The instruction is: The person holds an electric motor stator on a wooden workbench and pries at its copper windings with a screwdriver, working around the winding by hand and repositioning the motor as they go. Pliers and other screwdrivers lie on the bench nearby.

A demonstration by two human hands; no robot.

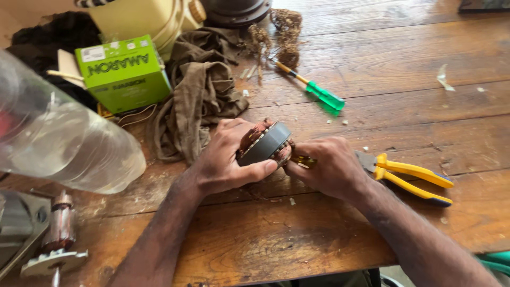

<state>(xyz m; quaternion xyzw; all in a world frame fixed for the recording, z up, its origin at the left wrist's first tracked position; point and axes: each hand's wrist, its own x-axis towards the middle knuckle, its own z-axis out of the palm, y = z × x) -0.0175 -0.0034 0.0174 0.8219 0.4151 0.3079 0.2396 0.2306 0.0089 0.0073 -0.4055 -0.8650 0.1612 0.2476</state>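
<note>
My left hand point(226, 154) grips a round grey motor stator point(264, 143) with reddish copper windings, held on edge just above the wooden table point(372, 69). My right hand point(329, 167) is closed around a small yellowish tool point(303, 160) whose tip meets the stator's right side; the tool is mostly hidden in my fist. Yellow-handled pliers point(411, 178) lie on the table right behind my right hand.
A green-handled screwdriver point(319, 94) lies further back, next to clumps of pulled copper wire point(284, 34). An olive rag point(202, 95), a green box point(125, 72) and a clear plastic bottle point(58, 143) are on the left. A motor rotor point(58, 234) sits lower left.
</note>
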